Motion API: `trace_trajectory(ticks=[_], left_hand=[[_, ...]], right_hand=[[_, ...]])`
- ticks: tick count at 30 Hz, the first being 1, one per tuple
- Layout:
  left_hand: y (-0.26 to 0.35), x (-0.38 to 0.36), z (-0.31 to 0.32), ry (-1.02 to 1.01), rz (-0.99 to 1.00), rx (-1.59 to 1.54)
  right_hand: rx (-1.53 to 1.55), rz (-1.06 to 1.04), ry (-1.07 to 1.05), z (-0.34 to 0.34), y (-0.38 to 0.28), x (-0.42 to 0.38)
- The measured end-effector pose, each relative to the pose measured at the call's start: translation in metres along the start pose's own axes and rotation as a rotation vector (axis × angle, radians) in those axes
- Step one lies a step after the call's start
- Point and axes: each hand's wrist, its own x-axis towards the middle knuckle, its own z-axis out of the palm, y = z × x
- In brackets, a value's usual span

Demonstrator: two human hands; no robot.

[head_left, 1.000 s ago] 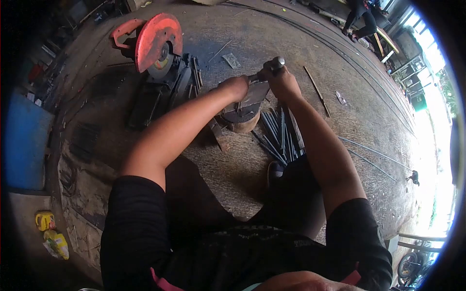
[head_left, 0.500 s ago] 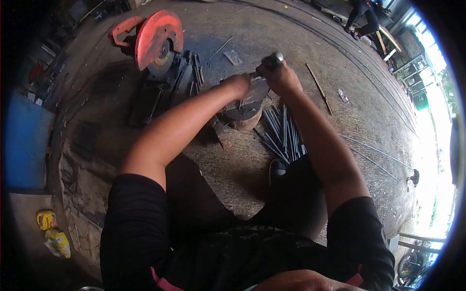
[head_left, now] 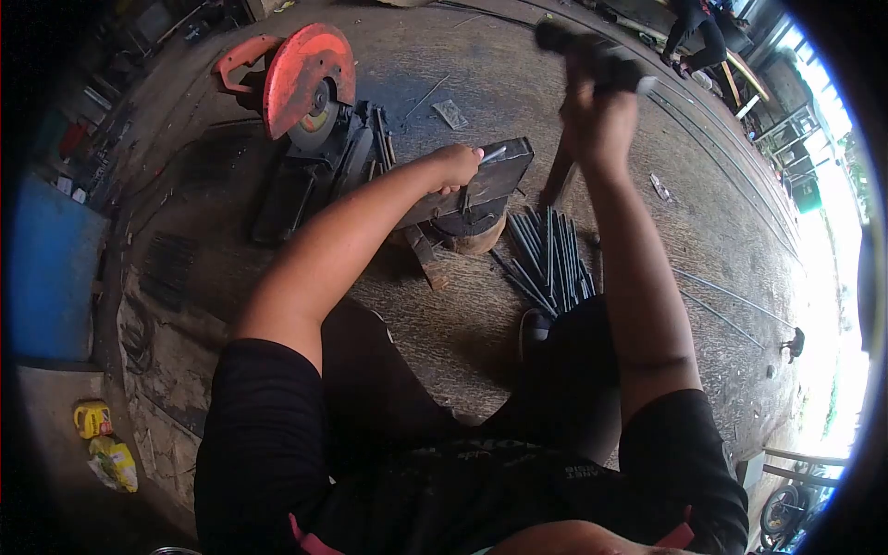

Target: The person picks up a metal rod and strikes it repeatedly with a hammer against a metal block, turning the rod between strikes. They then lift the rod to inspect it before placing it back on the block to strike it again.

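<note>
a: rough concrete workshop floor, a steel anvil block in the middle of it.
b: the rod?
a: short rod lies on the block's top, long axis toward its right end; left hand fingers pinch its near end.
b: right hand?
a: right hand is clenched round a blurred hammer, raised well above and to the right of the rod.

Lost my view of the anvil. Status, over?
Left hand pins a short steel rod on the anvil. Right hand holds the hammer raised. Rod bundle lies beside the anvil; nothing over it.
</note>
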Motion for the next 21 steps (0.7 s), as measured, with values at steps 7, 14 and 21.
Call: trace_trajectory(ticks=[7,14,21], left_hand=[[0.002,-0.005,0.000,0.003,-0.077,0.010],[-0.005,0.008,0.001,0.020,-0.065,0.003],[0.000,0.003,0.007,0.008,-0.104,-0.029]], right_hand=[[-0.394,0.629,-0.684,0.029,0.061,-0.050],[-0.043,0.056,-0.011,-0.007,-0.004,0.007],[-0.405,0.367,-0.621,0.037,0.061,-0.060]])
